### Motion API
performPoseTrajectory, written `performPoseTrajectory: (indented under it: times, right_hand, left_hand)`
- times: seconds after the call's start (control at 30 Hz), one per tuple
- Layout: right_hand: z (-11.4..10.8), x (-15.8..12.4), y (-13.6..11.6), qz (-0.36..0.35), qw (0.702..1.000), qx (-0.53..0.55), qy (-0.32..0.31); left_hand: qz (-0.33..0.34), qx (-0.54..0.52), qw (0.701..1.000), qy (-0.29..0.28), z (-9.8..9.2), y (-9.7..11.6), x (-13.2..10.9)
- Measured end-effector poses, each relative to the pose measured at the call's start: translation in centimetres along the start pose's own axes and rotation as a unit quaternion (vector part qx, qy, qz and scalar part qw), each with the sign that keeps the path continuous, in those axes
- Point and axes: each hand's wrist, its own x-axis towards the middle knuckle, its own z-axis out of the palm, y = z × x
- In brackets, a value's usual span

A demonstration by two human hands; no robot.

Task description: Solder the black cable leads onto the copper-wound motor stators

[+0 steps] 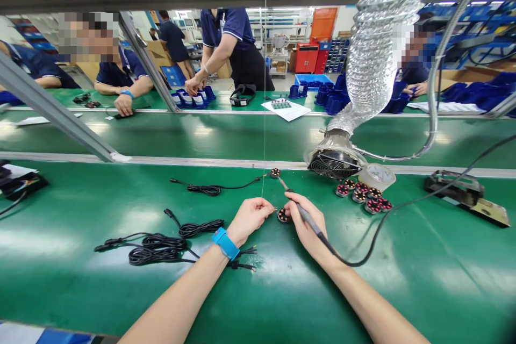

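My right hand (pixel 308 223) is closed around a soldering iron (pixel 312 221), its tip pointing up and away. Its fingers are close to a small round motor stator (pixel 283 215) with copper windings; I cannot tell whether they touch it. My left hand (pixel 250 220), with a blue wristband (pixel 226 244), pinches a thin solder wire (pixel 264 118) that hangs from above; its end by the fingertips is hard to make out. Just beyond the iron's tip lies another stator (pixel 275 172) joined to a black cable (pixel 209 189). Coiled black cables (pixel 157 247) with bare wire ends lie beside my left forearm.
Several red and copper stators (pixel 363 196) sit at right, near a translucent dish (pixel 377 176) and a fan fume extractor (pixel 336 158) on a foil duct (pixel 373 48). A metal stand (pixel 463 193) is farther right. The iron's cord (pixel 379 234) loops rightward. Co-workers (pixel 228 37) work beyond the rail.
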Motion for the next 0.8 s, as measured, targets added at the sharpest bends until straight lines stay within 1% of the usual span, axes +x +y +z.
performPoseTrajectory:
  times: [0.07,0.13,0.27,0.37,0.5,0.63,0.8]
  right_hand:
    - [0.3,0.2,0.3,-0.044,0.999,-0.015,-0.018]
    - [0.7,0.3,0.7,-0.071,0.997,-0.023,-0.036]
    - [1.0,0.3,1.4,-0.089,0.994,-0.023,-0.057]
    - [1.0,0.3,1.7,-0.103,0.993,-0.024,-0.057]
    - [1.0,0.3,1.6,-0.112,0.991,-0.033,-0.065]
    - [1.0,0.2,1.5,-0.113,0.991,-0.039,-0.067]
    - [1.0,0.1,1.3,-0.104,0.992,-0.035,-0.056]
  left_hand:
    - [0.012,0.018,1.000,0.002,0.0,0.1,-0.1]
    - [0.034,0.044,0.998,0.005,0.1,0.0,-0.1]
    - [0.078,0.086,0.993,0.005,0.2,-0.1,-0.3]
    - [0.090,0.107,0.990,-0.002,0.3,0.0,-0.5]
    - [0.084,0.127,0.988,-0.020,0.2,0.2,-0.6]
    - [0.060,0.140,0.988,-0.031,0.0,0.2,-0.6]
    - [0.018,0.095,0.995,-0.040,-0.1,0.3,-0.6]
